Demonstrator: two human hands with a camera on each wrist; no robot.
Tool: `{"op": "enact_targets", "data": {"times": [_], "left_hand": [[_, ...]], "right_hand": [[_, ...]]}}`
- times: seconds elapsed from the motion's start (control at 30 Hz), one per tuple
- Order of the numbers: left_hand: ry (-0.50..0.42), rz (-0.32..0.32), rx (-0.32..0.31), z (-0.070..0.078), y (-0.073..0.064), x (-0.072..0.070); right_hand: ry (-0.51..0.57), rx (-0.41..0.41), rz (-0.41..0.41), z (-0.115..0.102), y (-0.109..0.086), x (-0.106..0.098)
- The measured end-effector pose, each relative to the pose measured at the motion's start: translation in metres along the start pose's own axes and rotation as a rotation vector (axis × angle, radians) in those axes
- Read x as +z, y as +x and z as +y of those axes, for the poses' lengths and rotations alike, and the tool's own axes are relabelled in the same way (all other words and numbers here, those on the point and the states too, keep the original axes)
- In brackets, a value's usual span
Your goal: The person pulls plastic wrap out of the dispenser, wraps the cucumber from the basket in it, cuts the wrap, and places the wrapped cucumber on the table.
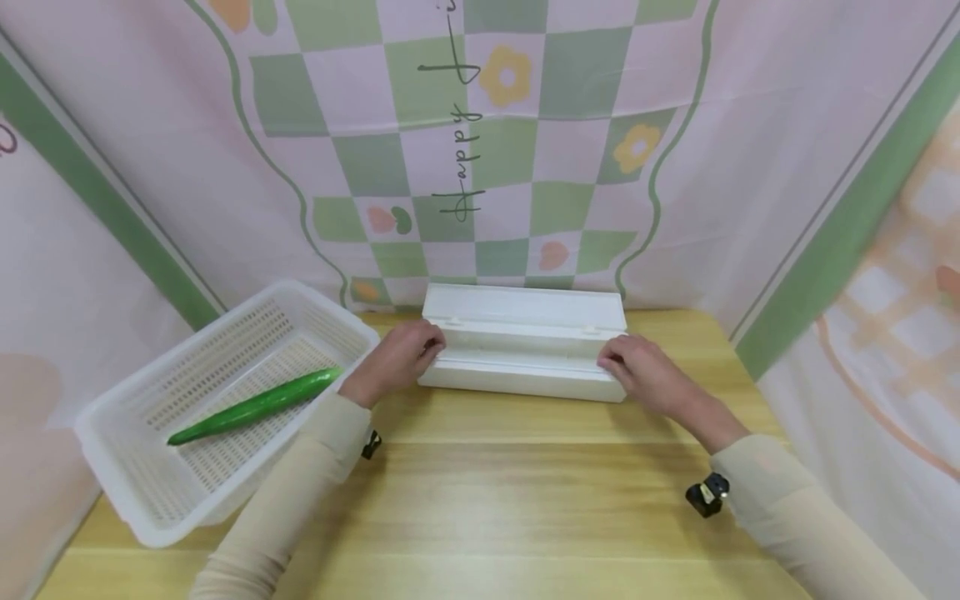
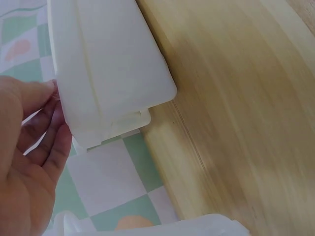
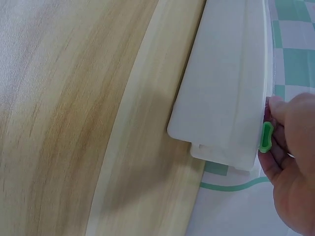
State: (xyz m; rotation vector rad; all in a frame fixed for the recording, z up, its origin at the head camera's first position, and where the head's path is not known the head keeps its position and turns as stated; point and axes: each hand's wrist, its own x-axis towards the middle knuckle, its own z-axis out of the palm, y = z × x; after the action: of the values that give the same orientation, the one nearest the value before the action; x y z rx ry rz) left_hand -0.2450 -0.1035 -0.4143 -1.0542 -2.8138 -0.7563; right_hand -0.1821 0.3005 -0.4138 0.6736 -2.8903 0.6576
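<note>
Backdrop: checkered pastel cloth [image 1: 442,158] with flowers and lettering, filling the upper middle of the frame.
Surface: pale wood-grain surface [image 1: 480,500] across the lower middle.
White box: long white box [image 1: 525,382] on the surface, at the centre of the head view, its length running left to right near the foot of the cloth.
Lid: white lid [image 1: 525,307] folded back on the cloth side, so the inside of the box shows.
Left hand: left hand [image 1: 397,358] at the box's left end, thumb and fingertips drawn together, pinching at the rim; whether something thin is caught there too, I cannot tell.
Right hand: right hand [image 1: 656,373] at the right end in a matching pinch.
Green piece: small green piece [image 3: 266,137] at the rim in the right wrist view, against the right fingers; its use is unclear.
Basket: white slotted basket [image 1: 232,367] at left of the frame, a green cucumber [image 1: 255,406] lying slantwise inside, apart from both hands.
Step in hand: seemingly working along the box's rim from both ends.
Next move: probably calls for an even grip at both ends, keeping the box steady.
</note>
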Motion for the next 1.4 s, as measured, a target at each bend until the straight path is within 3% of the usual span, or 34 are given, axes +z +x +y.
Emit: {"op": "enact_targets", "data": {"times": [0.27,0.5,0.73,0.97,1.17,1.4], "left_hand": [[-0.003,-0.013,-0.028,0.001,0.000,0.002],[-0.005,0.054,-0.005,-0.001,-0.001,0.003],[0.045,0.151,0.034,0.000,-0.002,0.003],[0.088,0.197,-0.004,0.006,-0.004,-0.001],[0.110,0.243,-0.003,0.011,-0.003,-0.008],[0.113,0.270,0.025,0.014,-0.002,-0.016]], "right_hand": [[0.067,0.045,-0.025,0.000,-0.001,0.000],[0.069,0.050,-0.042,-0.001,-0.001,-0.004],[-0.084,-0.048,0.091,-0.001,0.001,-0.004],[-0.242,-0.081,0.195,-0.003,0.003,-0.005],[-0.263,-0.119,0.273,-0.008,0.005,-0.013],[-0.281,-0.158,0.299,-0.008,0.006,-0.020]]}}
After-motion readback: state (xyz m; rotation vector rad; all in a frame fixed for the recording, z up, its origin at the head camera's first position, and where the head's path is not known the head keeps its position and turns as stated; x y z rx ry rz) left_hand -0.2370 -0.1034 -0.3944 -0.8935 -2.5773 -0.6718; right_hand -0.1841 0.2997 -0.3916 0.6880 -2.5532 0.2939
